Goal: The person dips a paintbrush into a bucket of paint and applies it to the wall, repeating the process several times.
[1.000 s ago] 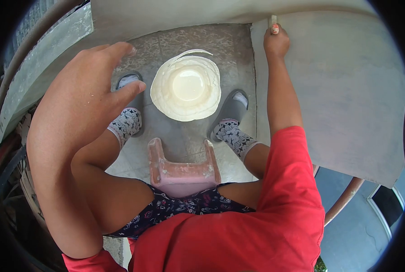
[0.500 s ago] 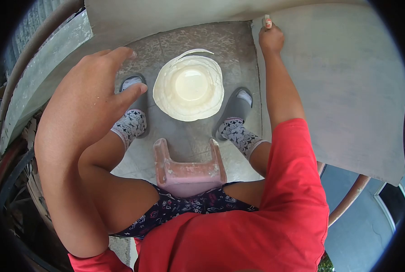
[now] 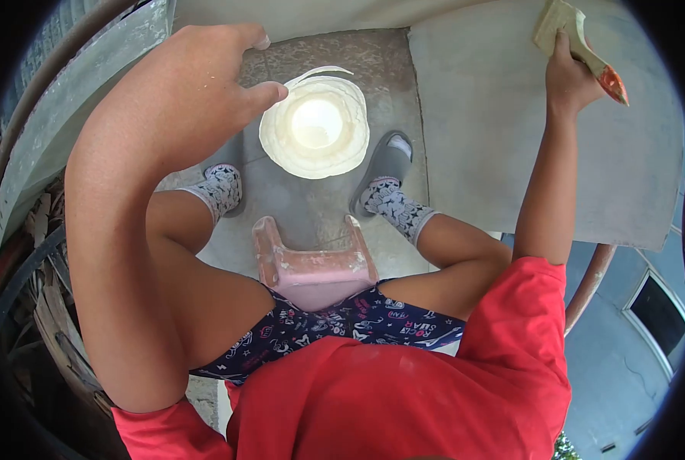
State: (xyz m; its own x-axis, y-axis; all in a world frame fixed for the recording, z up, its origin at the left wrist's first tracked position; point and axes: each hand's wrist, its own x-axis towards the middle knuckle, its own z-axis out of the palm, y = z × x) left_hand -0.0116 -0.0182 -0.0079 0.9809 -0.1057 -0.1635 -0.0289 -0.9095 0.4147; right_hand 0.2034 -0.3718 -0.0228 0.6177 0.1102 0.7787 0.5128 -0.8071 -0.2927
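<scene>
Right grip (image 3: 574,86) closed around a brush (image 3: 558,24).
Looks light and stiff-handled, best held mid-handle; left grip (image 3: 204,88) half open, seemingly empty.

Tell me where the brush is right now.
In the head view, the brush is at the upper right, held in the right hand, with the grey wall behind it.

We log a grey, scuffed floor (image 3: 300,201); on it, a cream-caked round container (image 3: 281,147), pink stool (image 3: 319,264), grey slippers (image 3: 388,164).
</scene>
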